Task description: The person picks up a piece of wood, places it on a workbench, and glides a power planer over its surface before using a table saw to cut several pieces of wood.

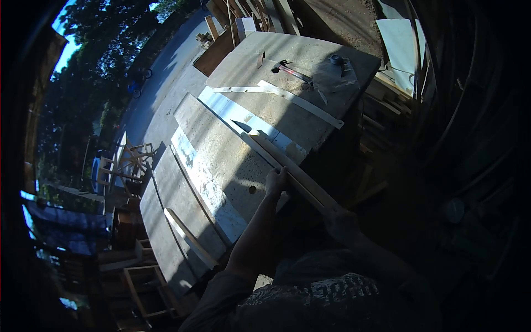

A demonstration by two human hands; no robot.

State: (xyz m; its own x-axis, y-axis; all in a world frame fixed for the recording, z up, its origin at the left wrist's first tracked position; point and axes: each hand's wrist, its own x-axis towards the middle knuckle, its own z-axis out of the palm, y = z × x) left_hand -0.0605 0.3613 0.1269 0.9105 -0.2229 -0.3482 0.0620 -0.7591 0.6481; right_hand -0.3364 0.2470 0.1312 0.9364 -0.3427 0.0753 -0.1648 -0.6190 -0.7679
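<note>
A long wooden strip [293, 172] runs from the middle of the worktable toward my body, its near end past the table's edge. My left hand [275, 180] is closed at the strip's left side, close to the table's front edge. Wrapped round the near end, in shadow, is my right hand [338, 220]. Beside the far part of the strip, a straight pale edge [257, 146] runs along the tabletop at nearly the same angle.
The worn worktable [221, 146] carries a hammer [292, 72], a folding rule [301, 102], and a clear plastic bag [334, 77] at its far end. To the left lies another wood strip [189, 238]. Wooden frames [146, 290] stand at lower left; boards [276, 16] lean beyond.
</note>
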